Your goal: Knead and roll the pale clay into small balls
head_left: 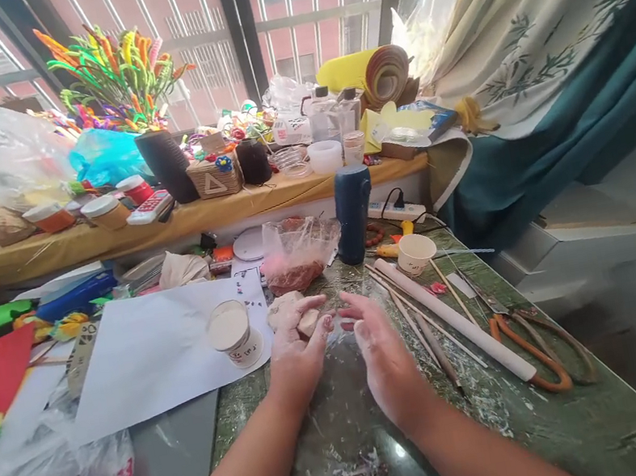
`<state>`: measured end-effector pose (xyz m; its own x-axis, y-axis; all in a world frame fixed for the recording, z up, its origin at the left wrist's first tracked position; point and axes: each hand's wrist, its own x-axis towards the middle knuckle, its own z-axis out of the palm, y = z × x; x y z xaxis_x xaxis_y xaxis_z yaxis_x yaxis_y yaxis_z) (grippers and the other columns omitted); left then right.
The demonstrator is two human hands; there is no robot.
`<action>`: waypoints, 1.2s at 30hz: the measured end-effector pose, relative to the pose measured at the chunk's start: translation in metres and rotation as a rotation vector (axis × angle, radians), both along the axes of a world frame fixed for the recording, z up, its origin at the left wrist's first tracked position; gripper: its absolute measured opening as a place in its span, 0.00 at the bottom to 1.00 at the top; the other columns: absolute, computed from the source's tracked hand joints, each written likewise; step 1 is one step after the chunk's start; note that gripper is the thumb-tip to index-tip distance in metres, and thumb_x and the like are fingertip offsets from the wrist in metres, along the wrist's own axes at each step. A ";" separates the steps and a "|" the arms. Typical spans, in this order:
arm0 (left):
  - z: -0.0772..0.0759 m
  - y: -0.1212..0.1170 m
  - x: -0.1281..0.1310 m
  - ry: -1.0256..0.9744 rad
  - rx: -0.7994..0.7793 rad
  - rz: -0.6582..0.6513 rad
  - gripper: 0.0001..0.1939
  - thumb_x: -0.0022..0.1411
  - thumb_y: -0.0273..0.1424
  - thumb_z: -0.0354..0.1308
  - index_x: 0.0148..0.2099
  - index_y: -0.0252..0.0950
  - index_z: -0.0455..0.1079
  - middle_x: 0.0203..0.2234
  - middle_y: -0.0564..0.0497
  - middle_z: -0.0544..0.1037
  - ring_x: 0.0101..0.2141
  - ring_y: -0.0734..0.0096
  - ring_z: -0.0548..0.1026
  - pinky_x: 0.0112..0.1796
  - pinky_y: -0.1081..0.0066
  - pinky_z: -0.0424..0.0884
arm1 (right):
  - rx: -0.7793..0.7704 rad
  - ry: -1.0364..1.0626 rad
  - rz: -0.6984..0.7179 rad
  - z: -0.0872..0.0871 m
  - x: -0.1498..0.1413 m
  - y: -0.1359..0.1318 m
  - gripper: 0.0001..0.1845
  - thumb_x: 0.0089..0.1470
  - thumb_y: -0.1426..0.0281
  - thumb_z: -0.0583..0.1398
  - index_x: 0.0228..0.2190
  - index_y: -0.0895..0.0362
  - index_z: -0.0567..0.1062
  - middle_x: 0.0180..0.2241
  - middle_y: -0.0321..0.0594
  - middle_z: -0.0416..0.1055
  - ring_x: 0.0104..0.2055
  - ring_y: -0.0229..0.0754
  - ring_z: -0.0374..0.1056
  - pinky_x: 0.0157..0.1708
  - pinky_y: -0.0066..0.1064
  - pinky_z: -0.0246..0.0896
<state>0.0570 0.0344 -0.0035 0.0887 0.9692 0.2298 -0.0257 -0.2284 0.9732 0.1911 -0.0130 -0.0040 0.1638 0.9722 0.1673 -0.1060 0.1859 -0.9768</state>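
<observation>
My left hand (296,350) is dusted with white, its thumb and index finger bent around a small pale piece of clay (309,322). How firmly it grips is partly hidden. Just behind those fingers a larger whitish lump of clay (282,308) lies on the table. Facing it across a narrow gap, my right hand (383,354) has its fingers loosely curved and apart, with white residue on them and nothing inside. To the left, a paper cup (229,329) of pale material sits on another paper cup (247,351) upon a white sheet (147,350).
Right of my hands lie a pale rolling pin (456,320), thin wooden sticks (413,328) and orange-handled scissors (536,355). Behind stand a dark blue bottle (353,215), a bag of reddish-brown clay (298,262) and a paper cup (416,252). A crowded windowsill (262,202) borders the back.
</observation>
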 end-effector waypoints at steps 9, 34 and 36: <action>0.003 -0.009 -0.003 0.291 0.173 -0.083 0.18 0.69 0.31 0.55 0.60 0.41 0.66 0.51 0.43 0.78 0.54 0.57 0.77 0.59 0.51 0.69 | -0.342 0.712 0.178 0.007 -0.010 0.012 0.18 0.54 0.56 0.66 0.42 0.53 0.78 0.43 0.41 0.79 0.47 0.49 0.75 0.50 0.42 0.69; 0.016 -0.011 -0.013 0.439 0.393 -0.071 0.17 0.68 0.35 0.53 0.27 0.39 0.74 0.21 0.49 0.76 0.26 0.67 0.73 0.31 0.67 0.70 | -0.470 0.930 0.506 0.017 -0.009 0.003 0.27 0.62 0.47 0.54 0.49 0.54 0.75 0.39 0.44 0.81 0.45 0.50 0.77 0.49 0.44 0.68; 0.013 -0.009 -0.013 0.316 0.278 -0.065 0.21 0.69 0.38 0.52 0.25 0.38 0.72 0.18 0.50 0.73 0.25 0.67 0.73 0.31 0.67 0.70 | -0.454 0.859 0.524 0.012 -0.011 0.006 0.23 0.61 0.49 0.57 0.46 0.54 0.76 0.40 0.43 0.81 0.43 0.48 0.76 0.49 0.42 0.68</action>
